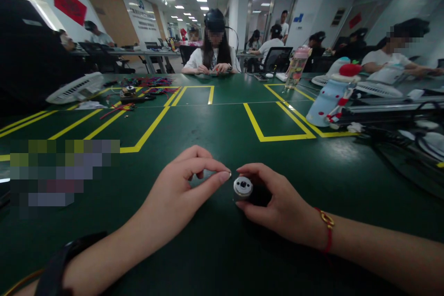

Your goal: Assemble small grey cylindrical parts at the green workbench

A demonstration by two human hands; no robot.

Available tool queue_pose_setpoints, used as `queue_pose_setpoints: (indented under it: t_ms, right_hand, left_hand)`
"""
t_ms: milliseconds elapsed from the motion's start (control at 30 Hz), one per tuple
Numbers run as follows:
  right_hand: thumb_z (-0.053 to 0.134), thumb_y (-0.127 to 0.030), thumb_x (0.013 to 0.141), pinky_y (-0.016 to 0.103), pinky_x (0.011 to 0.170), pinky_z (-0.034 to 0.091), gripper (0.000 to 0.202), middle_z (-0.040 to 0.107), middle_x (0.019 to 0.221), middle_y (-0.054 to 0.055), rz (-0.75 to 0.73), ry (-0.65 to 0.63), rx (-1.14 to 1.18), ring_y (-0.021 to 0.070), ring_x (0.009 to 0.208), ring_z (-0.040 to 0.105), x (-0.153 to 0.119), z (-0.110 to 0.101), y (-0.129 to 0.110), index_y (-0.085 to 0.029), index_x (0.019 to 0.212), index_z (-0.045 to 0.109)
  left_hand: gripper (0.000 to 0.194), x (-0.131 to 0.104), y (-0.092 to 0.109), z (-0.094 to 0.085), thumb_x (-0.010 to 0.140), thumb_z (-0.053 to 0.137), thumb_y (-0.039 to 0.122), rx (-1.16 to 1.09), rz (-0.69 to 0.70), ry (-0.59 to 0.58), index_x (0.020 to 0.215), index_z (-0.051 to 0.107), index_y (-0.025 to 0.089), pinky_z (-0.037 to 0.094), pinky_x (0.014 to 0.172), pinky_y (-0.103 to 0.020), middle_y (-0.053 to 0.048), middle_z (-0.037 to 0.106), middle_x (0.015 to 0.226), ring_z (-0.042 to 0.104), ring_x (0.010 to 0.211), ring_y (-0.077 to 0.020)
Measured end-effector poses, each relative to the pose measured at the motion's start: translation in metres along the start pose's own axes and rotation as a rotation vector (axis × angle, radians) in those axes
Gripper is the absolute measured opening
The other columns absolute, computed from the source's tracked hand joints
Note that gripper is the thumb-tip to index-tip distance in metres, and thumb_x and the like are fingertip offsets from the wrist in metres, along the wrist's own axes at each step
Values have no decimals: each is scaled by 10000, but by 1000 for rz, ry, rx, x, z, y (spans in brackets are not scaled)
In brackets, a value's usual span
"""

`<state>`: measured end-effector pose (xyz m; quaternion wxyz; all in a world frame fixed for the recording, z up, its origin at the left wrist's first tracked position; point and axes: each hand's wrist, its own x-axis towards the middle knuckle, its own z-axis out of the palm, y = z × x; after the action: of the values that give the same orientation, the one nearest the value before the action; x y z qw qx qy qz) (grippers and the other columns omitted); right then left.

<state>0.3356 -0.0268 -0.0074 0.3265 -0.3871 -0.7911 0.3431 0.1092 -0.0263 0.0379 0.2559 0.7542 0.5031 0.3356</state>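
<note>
My left hand (189, 180) is closed in a pinch, thumb against index finger. A tiny pale piece (230, 174) shows at its fingertips, too small to name. Just right of it, my right hand (272, 194) curls around a small cylindrical motor (243, 187), thumb on the near side and fingers on the far side. The motor stands upright on the green table (208, 249). Its light metal top face has a dark central hole and small holes beside it. The pinched piece is apart from the motor, a short way to its upper left.
Yellow tape lines (287, 138) mark the table. At right are a blue bottle (324, 101), black rails (391, 107) and cables (391, 157). Coloured wires (156, 82) and a white fan (76, 89) lie at far left. A co-worker (211, 55) sits opposite.
</note>
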Motion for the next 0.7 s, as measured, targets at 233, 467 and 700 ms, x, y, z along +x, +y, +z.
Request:
queue_pose_setpoints:
  t_ms: [233, 467, 700]
  right_hand:
    - [704, -251, 772, 275, 802, 536, 435, 662, 1078, 14, -28, 1, -74, 124, 920, 638, 0, 1, -4, -247, 1183, 565]
    - [721, -336, 748, 291, 719, 545, 419, 661, 1004, 49, 51, 209, -211, 156, 843, 644, 8, -37, 5, -214, 1107, 543]
    - [726, -448, 631, 385, 714, 509, 453, 649, 959, 116, 576, 427, -830, 236, 816, 626, 27, -175, 70, -187, 958, 552]
  left_hand:
    - [155, -5, -22, 19, 893, 643, 338, 42, -6, -217, 866, 784, 282, 495, 787, -333, -22, 652, 902, 622, 875, -206]
    - [141, -8, -26, 25, 887, 668, 328, 68, 16, -229, 943, 793, 298, 497, 770, -331, -20, 681, 914, 634, 862, -201]
    - [312, -10, -34, -10, 900, 592, 515, 76, -130, -94, 1071, 757, 313, 495, 670, -306, -23, 699, 969, 640, 787, -197]
